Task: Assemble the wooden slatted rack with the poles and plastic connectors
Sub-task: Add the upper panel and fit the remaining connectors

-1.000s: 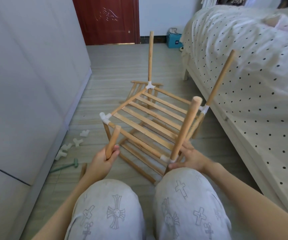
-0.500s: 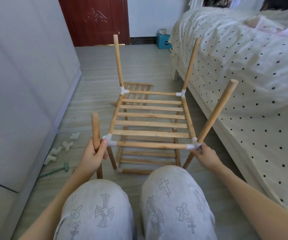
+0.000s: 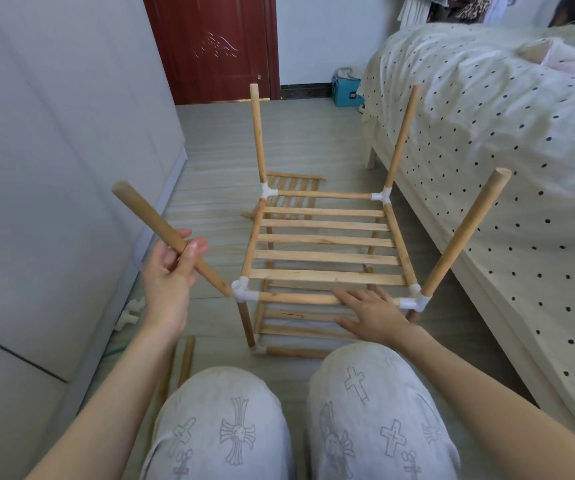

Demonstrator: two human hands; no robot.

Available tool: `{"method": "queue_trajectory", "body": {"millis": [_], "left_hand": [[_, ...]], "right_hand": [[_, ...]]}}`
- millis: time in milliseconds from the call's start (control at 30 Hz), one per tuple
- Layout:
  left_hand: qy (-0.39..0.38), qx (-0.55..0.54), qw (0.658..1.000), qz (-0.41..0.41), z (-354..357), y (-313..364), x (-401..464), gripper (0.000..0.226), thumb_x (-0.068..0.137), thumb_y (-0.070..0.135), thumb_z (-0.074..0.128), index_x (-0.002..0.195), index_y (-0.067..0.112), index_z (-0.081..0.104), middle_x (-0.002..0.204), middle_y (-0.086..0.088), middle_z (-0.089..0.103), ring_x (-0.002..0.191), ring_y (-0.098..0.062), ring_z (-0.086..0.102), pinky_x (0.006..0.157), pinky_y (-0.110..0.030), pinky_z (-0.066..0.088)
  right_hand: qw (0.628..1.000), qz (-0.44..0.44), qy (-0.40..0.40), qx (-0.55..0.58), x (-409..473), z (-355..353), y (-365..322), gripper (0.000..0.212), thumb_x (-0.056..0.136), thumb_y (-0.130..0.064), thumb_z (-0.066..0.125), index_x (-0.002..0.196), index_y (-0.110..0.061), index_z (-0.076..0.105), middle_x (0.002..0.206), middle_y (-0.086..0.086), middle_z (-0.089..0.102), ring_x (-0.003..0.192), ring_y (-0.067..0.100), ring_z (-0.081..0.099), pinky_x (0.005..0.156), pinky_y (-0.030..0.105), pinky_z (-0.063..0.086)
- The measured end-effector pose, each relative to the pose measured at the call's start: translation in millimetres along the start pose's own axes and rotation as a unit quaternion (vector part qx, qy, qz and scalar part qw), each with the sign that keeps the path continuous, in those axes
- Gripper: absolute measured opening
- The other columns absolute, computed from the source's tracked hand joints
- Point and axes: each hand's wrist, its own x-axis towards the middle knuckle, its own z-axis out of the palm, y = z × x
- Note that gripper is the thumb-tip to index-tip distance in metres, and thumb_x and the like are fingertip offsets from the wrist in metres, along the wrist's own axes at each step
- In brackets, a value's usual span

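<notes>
Just beyond the left hand (image 3: 170,271), a pole (image 3: 172,239) is gripped at the empty connector (image 3: 243,289), to be stood upright and pushed in while the rail (image 3: 296,298) is steadied by the flat right hand (image 3: 371,311).

Your floor (image 3: 307,143) carries the rack (image 3: 327,258), a spare slat panel (image 3: 293,188) behind it, two loose poles (image 3: 185,362) by your knee, white connectors (image 3: 130,313) along the wall.

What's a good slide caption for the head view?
Left hand angles a pole toward the rack's near-left connector.
</notes>
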Motion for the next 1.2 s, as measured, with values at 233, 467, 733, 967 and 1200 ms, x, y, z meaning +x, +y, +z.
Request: {"method": "queue_trajectory", "body": {"millis": [233, 467, 733, 967, 1200], "left_hand": [[-0.005, -0.031, 1.0, -0.002, 3, -7, 7, 0.017, 0.098, 0.008, 0.045, 0.094, 0.024, 0.05, 0.1, 0.0, 0.067, 0.103, -0.016, 0.065, 0.094, -0.041, 0.049], [-0.062, 0.047, 0.997, 0.015, 6, -6, 14, 0.021, 0.096, 0.004, 0.044, 0.095, 0.024, 0.046, 0.086, -0.003, 0.064, 0.084, -0.008, 0.067, 0.085, -0.028, 0.053], [-0.081, 0.17, 0.981, 0.057, 21, -15, 12, 0.019, 0.092, 0.01, 0.055, 0.088, 0.029, 0.049, 0.08, 0.007, 0.067, 0.087, -0.012, 0.066, 0.087, -0.033, 0.052], [-0.191, 0.218, 0.956, 0.034, 18, -11, 25, 0.013, 0.095, 0.014, 0.052, 0.089, 0.026, 0.051, 0.094, 0.007, 0.071, 0.092, -0.005, 0.067, 0.085, -0.025, 0.049], [-0.211, 0.208, 0.955, -0.004, 24, -10, 21, 0.015, 0.096, 0.011, 0.046, 0.103, 0.024, 0.049, 0.103, 0.007, 0.065, 0.104, -0.007, 0.061, 0.096, -0.029, 0.045]], "right_hand": [[0.998, 0.003, -0.051, 0.026, 11, 0, 1, 0.058, 0.095, -0.056, 0.031, 0.147, -0.037, 0.014, 0.151, -0.006, 0.028, 0.14, 0.016, 0.021, 0.116, 0.037, 0.004], [0.999, 0.009, -0.03, 0.037, 11, 7, 3, 0.071, 0.081, -0.073, 0.021, 0.143, -0.04, 0.023, 0.142, -0.007, 0.037, 0.132, 0.016, 0.03, 0.11, 0.036, 0.016], [0.999, 0.007, -0.009, 0.031, 8, 10, 1, 0.078, 0.075, -0.075, 0.013, 0.142, -0.038, 0.026, 0.134, -0.008, 0.041, 0.124, 0.015, 0.036, 0.107, 0.035, 0.017], [1.0, 0.007, 0.009, 0.02, 6, 10, -1, 0.095, 0.06, -0.076, -0.003, 0.141, -0.038, 0.027, 0.129, -0.008, 0.043, 0.12, 0.014, 0.037, 0.106, 0.035, 0.019], [1.0, 0.01, 0.007, 0.027, 5, 5, -3, 0.097, 0.057, -0.076, -0.002, 0.141, -0.037, 0.028, 0.131, -0.008, 0.043, 0.121, 0.013, 0.037, 0.105, 0.034, 0.019]]}}
